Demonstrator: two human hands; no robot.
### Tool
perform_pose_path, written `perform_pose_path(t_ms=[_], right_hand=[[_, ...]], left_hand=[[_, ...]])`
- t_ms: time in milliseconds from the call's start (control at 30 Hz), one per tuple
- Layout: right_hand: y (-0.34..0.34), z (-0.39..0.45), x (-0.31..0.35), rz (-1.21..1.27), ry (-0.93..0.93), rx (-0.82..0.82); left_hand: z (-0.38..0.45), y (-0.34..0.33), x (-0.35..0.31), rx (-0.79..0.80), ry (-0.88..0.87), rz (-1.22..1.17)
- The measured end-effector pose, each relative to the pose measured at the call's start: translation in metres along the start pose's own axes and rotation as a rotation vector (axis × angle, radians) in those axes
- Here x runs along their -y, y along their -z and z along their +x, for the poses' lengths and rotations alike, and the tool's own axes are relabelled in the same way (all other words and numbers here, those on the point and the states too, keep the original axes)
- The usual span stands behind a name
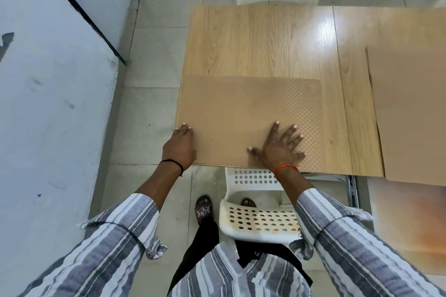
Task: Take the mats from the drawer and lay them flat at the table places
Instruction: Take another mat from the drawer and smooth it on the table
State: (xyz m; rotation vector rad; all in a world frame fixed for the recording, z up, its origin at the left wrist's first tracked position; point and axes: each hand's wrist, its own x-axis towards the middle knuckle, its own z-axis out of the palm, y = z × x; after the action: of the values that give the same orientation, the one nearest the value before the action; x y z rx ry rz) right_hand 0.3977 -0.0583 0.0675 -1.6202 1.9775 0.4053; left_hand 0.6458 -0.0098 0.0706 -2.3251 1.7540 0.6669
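At the tabletop's near left corner, your left hand curls its fingers over the left edge of a tan mat, which lies flat with its long axis running left to right along the near edge. Your right hand presses on it, fingers spread straight. Farther right, more tan mats lie stacked on the tabletop.
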Motion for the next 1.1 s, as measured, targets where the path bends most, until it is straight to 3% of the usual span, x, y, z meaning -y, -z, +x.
perform_pose_path(t_ms=[167,300,500,633,733,800,900,1100], right_hand=[[0.012,0.004,0.006,-0.169,-0.004,-0.003],[0.031,0.019,-0.003,-0.211,0.083,-0.085],[0.056,0.038,-0.007,-0.179,0.173,-0.018],[0.074,0.053,0.005,-0.112,0.144,-0.078],[0.074,0.078,0.026,0.12,0.364,-0.256],[0.068,0.1,0.046,0.218,0.509,-0.29],[0.05,0.131,0.064,0.173,0.494,-0.256],[0.025,0.151,0.047,0.038,0.521,-0.429]], left_hand=[[0.023,0.012,-0.038,-0.122,-0.093,-0.146],[0.065,0.03,-0.078,-0.057,-0.238,-0.122],[0.123,0.051,-0.118,0.077,-0.301,0.037],[0.14,0.045,-0.127,0.231,-0.239,0.126],[0.143,0.044,-0.128,0.26,-0.191,0.121],[0.146,0.044,-0.131,0.283,-0.162,0.098],[0.151,0.045,-0.133,0.292,-0.119,0.079],[0.152,0.043,-0.133,0.28,-0.105,0.088]])
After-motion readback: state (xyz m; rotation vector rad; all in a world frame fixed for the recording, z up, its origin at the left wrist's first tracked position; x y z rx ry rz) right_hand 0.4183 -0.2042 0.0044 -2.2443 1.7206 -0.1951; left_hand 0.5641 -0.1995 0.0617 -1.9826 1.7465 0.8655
